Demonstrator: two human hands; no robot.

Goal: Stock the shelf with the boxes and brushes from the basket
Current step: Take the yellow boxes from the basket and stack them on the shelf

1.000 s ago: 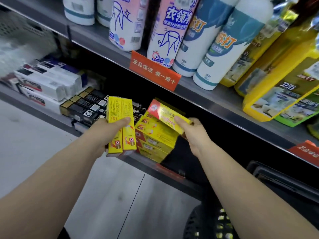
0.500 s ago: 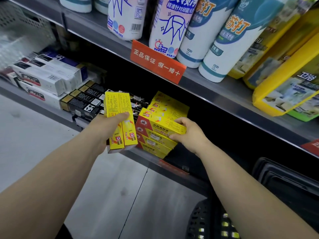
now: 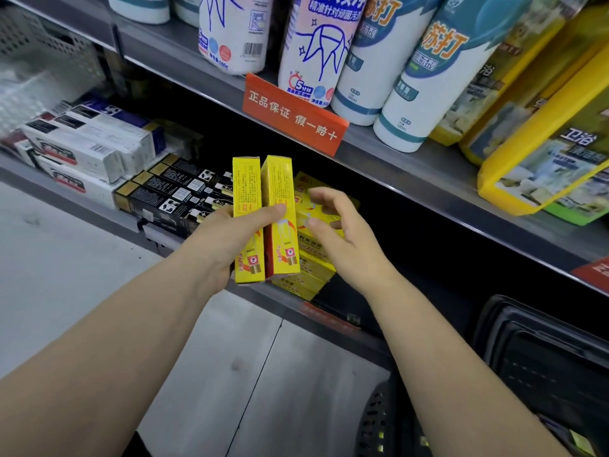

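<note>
A grey metal upper shelf (image 3: 412, 166) runs from eleven o'clock down to three o'clock; on it stand tall white cylindrical bottles (image 3: 425, 94) with blue and pink print at twelve o'clock, and flat yellow plastic-wrapped packs (image 3: 543, 159) at two o'clock. A black plastic mesh basket (image 3: 527, 311) sits at five o'clock, below the shelves. The grey lower shelf (image 3: 99, 216) carries long white cardboard boxes (image 3: 85, 150) at nine o'clock, with long black and gold cardboard boxes (image 3: 171, 196) just beside them toward the centre. An orange-red plastic label strip (image 3: 293, 115) with white characters hangs on the upper shelf's front edge, just above centre. At the centre a stack of flat yellow and red cardboard boxes (image 3: 316, 268) lies on the lower shelf's front edge. Two upright yellow cardboard boxes (image 3: 278, 183) stand side by side in front of that stack, off the shelf, gripped by the left hand (image 3: 227, 239), thumb across their fronts. The right hand (image 3: 342, 232) hovers over the stack at the pair's three o'clock, fingers loosely curled and grasping nothing; whether it touches the nearer box cannot be told.
</note>
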